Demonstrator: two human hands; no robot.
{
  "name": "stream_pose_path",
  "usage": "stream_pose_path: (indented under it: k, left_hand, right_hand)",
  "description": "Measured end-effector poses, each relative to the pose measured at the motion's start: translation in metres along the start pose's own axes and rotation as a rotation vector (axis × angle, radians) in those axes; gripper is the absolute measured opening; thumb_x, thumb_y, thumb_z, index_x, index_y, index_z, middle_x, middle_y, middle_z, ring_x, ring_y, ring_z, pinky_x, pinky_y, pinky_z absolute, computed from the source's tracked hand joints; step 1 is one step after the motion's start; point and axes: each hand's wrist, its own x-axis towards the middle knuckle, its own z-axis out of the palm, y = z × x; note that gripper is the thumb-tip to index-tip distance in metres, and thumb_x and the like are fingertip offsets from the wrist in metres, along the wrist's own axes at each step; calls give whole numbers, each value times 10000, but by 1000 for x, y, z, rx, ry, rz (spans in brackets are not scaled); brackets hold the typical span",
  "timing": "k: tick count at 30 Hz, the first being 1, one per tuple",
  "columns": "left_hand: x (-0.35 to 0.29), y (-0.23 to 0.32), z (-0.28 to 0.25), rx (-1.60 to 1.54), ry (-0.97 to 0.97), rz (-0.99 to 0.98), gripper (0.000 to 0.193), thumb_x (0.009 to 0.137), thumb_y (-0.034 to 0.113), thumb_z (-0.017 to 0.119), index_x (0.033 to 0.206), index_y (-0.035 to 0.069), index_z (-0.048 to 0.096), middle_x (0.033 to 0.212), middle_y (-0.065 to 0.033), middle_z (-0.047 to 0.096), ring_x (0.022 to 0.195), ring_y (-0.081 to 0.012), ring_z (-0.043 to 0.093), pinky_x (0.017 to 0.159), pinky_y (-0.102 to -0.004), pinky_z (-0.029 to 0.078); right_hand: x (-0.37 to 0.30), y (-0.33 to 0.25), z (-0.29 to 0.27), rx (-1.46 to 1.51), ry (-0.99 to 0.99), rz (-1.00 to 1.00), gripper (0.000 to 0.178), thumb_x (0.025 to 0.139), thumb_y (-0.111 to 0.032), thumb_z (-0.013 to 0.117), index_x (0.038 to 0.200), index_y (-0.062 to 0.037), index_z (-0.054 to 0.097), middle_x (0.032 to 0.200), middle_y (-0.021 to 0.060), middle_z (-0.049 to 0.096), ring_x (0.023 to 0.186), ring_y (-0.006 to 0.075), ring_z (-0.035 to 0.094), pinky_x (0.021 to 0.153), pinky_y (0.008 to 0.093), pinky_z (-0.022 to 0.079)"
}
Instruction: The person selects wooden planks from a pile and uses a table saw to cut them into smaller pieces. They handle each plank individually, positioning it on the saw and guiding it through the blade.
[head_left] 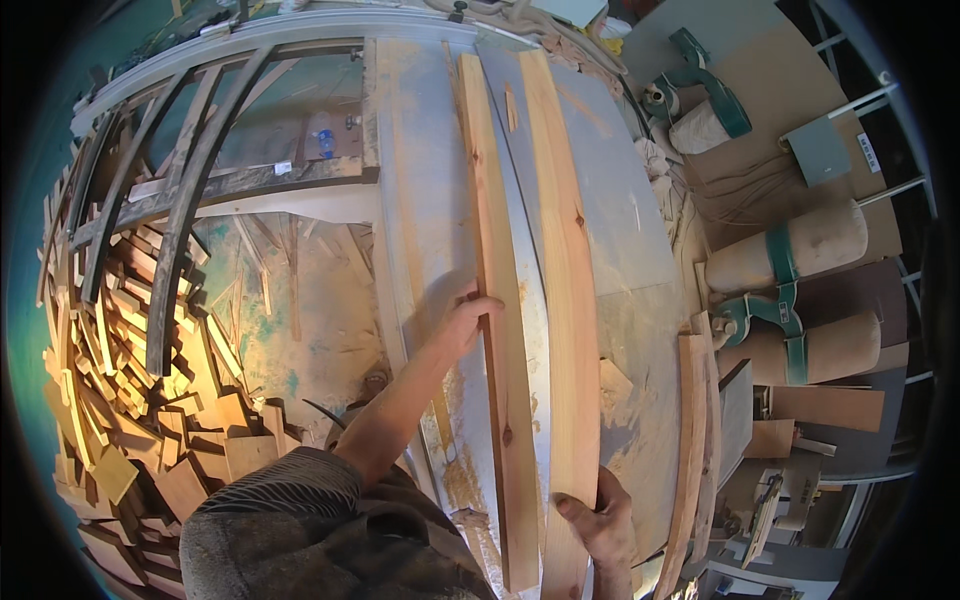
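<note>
Two long planks run lengthwise over a grey metal machine table (630,270). My left hand (470,318) is closed around the narrower plank (497,380) at about its middle, fingers over its left edge. Its near end lies close to my body. My right hand (603,520) grips the wider plank (567,300) near its close end, thumb on top and fingers round the right edge, partly hidden. A gap showing the table separates the planks. Both have knots. A thin wood sliver (511,108) lies between their far ends.
On the left, dark metal support bars (212,200) extend from the table, with a heap of wood offcuts (130,340) below. More planks (690,440) stand at the right edge. Farther right are dust collectors with cloth bags (800,255). Sawdust covers parts of the table.
</note>
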Motion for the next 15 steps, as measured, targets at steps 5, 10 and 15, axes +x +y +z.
stream_pose_path:
  k: [5,10,15]
  left_hand:
    - [-97,-24,21,-46,-220,105,609,811,29,666,1397,11,502,1236,-80,634,1123,-195,600,961,-361,485]
    - [-208,-42,21,-144,-370,187,552,930,217,664,1418,27,489,1326,-86,619,1211,-199,591,1003,-372,478]
    - [-302,-62,32,-204,-367,278,673,972,475,651,1411,1,463,1268,-109,624,1173,-195,605,995,-369,492]
  right_hand:
    - [-46,45,-7,-10,-85,-153,546,839,-40,785,1314,99,553,1111,123,704,979,155,656,857,290,527]
    - [-102,69,13,-43,-136,-259,509,841,-35,763,1298,85,574,1091,109,709,961,145,658,849,284,526]
    - [-157,113,35,-167,-97,-440,502,814,-75,756,1271,64,602,1019,99,700,864,153,643,749,289,516]
